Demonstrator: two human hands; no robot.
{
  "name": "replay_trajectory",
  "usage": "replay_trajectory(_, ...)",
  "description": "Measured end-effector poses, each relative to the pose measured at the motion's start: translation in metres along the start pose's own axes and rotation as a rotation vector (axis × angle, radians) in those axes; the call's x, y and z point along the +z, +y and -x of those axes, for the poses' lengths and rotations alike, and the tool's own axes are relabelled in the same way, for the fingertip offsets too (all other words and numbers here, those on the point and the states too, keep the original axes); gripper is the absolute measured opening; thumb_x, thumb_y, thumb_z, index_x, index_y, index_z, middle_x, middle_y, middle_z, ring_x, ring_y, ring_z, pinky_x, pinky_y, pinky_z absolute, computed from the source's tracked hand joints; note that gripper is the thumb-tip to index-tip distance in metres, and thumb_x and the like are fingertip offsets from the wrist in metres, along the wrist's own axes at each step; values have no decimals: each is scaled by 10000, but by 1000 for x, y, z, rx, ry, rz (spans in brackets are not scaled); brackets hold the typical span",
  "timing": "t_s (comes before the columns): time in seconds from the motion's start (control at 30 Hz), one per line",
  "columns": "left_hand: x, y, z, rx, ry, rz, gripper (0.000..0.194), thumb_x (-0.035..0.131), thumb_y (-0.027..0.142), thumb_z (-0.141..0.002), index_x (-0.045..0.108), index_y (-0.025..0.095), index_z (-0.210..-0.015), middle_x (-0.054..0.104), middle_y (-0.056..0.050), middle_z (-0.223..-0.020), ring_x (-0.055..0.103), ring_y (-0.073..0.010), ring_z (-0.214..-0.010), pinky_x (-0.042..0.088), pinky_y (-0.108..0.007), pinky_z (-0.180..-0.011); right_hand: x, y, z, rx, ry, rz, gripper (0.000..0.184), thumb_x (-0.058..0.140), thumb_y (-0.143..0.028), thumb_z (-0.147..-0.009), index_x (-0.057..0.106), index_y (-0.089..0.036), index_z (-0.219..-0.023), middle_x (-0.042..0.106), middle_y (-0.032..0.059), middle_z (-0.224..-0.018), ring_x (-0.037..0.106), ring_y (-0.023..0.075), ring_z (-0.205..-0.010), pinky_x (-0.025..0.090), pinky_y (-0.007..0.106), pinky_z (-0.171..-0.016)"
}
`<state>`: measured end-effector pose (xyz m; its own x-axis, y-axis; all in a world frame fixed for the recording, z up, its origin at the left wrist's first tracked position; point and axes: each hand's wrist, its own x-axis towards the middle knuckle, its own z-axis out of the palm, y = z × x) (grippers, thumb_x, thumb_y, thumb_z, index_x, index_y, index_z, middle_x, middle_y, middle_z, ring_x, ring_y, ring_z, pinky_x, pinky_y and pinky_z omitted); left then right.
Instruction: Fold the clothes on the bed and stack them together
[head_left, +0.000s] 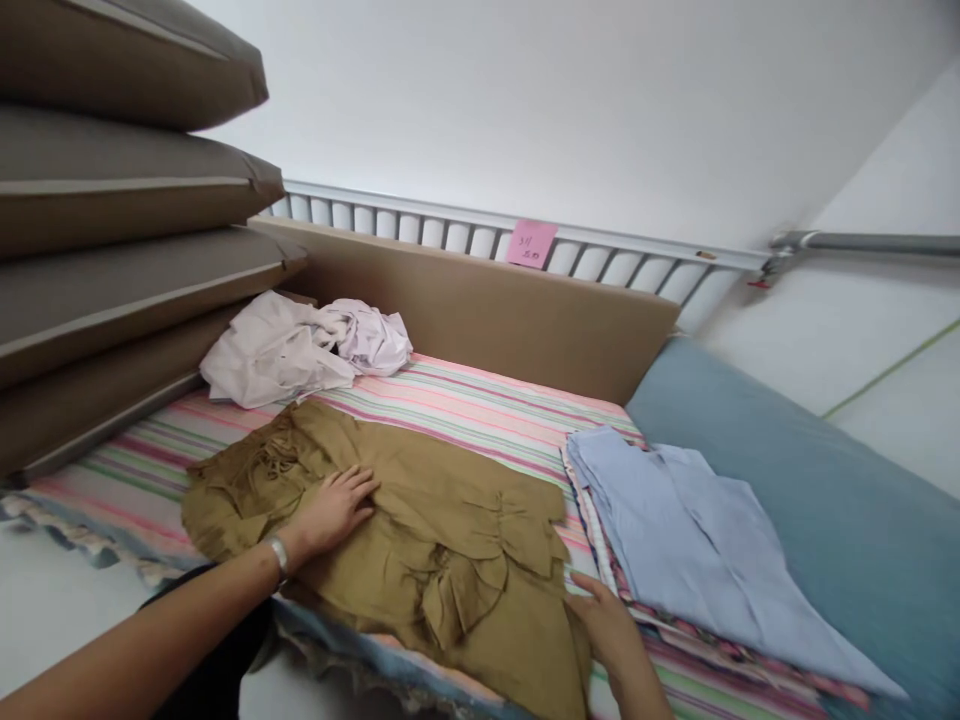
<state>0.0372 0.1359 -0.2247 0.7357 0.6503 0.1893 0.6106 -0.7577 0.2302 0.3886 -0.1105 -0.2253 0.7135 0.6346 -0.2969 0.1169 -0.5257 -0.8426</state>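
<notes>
An olive-green garment (465, 500) with ruffled, gathered parts and a tie lies spread on a striped bed cover. My left hand (334, 515), with a silver bracelet on the wrist, rests on it with fingers stretched out. My right hand (611, 630) is at the garment's right edge, one finger extended and the others partly hidden by the cloth. Right of that hand lies a stack of folded clothes with a light blue garment (690, 520) on top and patterned cloth beneath it.
Crumpled white cloth (285, 350) sits at the back left of the striped cover (465, 405). Thick brown cushions (135, 190) are stacked on the left. A brown panel (487, 310) stands before a radiator (390, 215) bearing a pink note (532, 243). A blue padded surface (825, 500) borders the right.
</notes>
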Motion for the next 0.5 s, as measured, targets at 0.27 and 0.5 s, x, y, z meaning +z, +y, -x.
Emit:
replay_trajectory(0.27,-13,42,6,46,51,-17,491,458,163,-841,470,231,-1328,424,-69,-1435,307,-232,-1354,249,-456,-1107,17,-28,-24,-161,110,323,412,468,-393,-718,633,-174,-1026,687,130,-1020,635,278,-940,456,380,-816)
replay_trajectory(0.5,1,164,-26,226,-90,130,517,555,246,-803,471,218,-1312,463,-72,-1399,350,-245,-1321,283,-430,-1091,16,-28,-41,-211,55,244,389,494,-276,-687,641,-175,-1032,700,95,-974,647,238,-865,473,333,-768)
